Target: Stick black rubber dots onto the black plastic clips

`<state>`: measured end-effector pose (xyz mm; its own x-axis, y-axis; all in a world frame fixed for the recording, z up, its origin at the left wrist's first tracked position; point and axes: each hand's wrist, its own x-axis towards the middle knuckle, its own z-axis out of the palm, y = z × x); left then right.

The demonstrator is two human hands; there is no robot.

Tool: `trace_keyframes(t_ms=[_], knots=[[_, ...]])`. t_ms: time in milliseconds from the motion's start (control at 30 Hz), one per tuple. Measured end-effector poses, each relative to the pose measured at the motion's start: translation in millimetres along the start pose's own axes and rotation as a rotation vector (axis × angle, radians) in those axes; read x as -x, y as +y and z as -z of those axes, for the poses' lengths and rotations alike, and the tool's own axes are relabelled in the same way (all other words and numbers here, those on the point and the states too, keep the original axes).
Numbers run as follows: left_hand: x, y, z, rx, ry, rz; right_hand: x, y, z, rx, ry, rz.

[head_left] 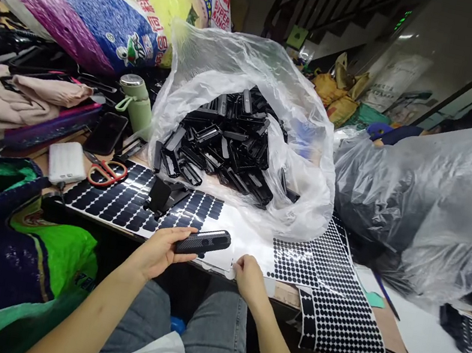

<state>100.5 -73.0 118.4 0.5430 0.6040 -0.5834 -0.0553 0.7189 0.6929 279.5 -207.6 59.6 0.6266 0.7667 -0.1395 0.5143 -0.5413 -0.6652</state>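
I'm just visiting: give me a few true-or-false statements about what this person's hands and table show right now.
1. The left hand holds a black plastic part. True.
2. The right hand holds the scissors. False: the scissors lie on the table by the white power bank; the right hand touches the sticker sheet's edge.
3. The clear bag holds black plastic parts. True.
4. The green bottle lies flat. False: the green bottle stands upright.

A clear bag of black parts sits at frame center. Upper left lies a printed sack. Below it stand a green bottle, a phone, a white power bank and red scissors. A dot sheet lies lower right, under a grey bag.
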Motion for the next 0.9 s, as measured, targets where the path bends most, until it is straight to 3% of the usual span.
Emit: trace_keyframes(t_ms=[167,300,767,833,900], knots=[[3,-1,-6.0,-0.014,-0.026,0.035,9,-51,25,-0.354,-0.059,0.098],[6,-2,-11.9,-0.012,-0.047,0.034,13,-83,21,-0.385,-0.069,0.234],[14,-4,-16.5,-0.001,-0.06,-0.017,18,-86,2,-0.32,0.023,0.29],[26,-2,-16.7,0.005,-0.009,-0.091,19,-86,-3,-0.317,0.122,0.314],[52,5,-11.7,-0.035,0.117,-0.305,19,-86,-6,-0.331,0.23,0.312]])
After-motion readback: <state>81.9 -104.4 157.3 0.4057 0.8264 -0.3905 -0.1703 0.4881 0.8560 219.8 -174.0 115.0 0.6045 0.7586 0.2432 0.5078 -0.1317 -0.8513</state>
